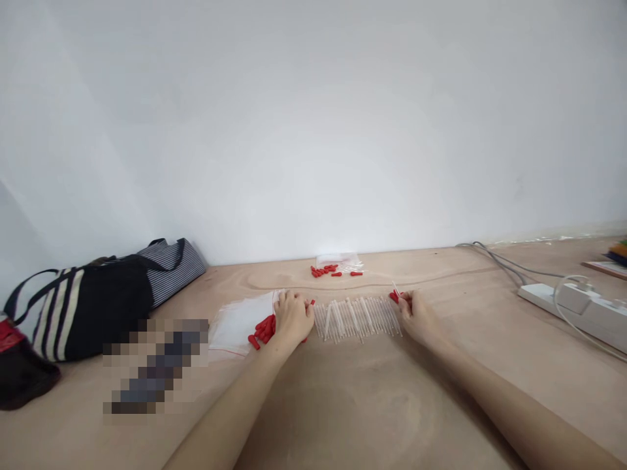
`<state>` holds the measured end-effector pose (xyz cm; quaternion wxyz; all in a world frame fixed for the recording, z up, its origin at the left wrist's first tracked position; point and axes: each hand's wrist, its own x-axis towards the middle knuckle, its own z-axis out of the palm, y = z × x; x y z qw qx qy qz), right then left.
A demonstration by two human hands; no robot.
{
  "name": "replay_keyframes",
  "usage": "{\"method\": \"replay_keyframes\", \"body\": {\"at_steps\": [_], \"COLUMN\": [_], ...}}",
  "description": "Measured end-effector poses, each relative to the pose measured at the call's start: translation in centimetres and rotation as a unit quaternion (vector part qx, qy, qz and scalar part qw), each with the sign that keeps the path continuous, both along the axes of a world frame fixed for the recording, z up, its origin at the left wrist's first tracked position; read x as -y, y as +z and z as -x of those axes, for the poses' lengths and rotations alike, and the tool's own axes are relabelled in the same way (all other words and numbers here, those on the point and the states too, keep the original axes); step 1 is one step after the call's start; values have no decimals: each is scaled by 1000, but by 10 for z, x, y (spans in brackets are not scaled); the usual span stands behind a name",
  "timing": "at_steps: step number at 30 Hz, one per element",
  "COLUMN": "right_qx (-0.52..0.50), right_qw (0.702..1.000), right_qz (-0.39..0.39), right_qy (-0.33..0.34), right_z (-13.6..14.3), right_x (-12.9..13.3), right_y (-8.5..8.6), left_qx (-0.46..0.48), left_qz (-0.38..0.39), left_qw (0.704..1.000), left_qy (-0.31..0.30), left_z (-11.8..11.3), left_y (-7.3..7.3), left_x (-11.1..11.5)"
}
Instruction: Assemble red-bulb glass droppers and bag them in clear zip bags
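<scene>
My tabletop [343, 405]: smooth matt wood | by its left edge, bag [110, 307]: matt cloth | bulbs [264, 328]: smooth red, rubber-like | tubes [357, 316]: clear, glossy

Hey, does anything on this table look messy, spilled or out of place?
Slightly: in the row of thin sticks, a few lie slanted across the others. Near the wall, one red piece sits apart from its cluster. I see no spill or damage; the pixelated patch can't be judged.
</scene>
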<state>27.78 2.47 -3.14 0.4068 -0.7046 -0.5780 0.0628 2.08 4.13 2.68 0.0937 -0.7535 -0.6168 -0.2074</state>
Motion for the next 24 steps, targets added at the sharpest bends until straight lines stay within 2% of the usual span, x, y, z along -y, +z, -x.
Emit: {"method": "replay_keyframes", "body": {"at_steps": [3,5,7,10,13,18,24], "right_qx": [20,36,27,19,39,69,73], "right_qw": [996,989,978,958,943,936,931], "right_qz": [-55,-75,-84,-87,-86,-81,-70], "right_qy": [66,125,190,273,320,335,351], "right_z": [8,20,34,56,68,71,72], "right_x": [6,14,24,40,50,53,52], "right_y": [1,3,4,5,5,3,1], "left_qx": [12,74,112,166,193,208,224], "left_qz": [-1,0,11,29,43,60,53], "left_qw": [996,978,967,960,952,944,939], "left_qy": [-91,-193,-227,-226,-234,-251,-257], "left_z": [1,3,5,7,6,4,4], "left_y": [-4,-15,-27,-41,-42,-36,-38], "left_x": [24,40,51,58,57,57,56]}}
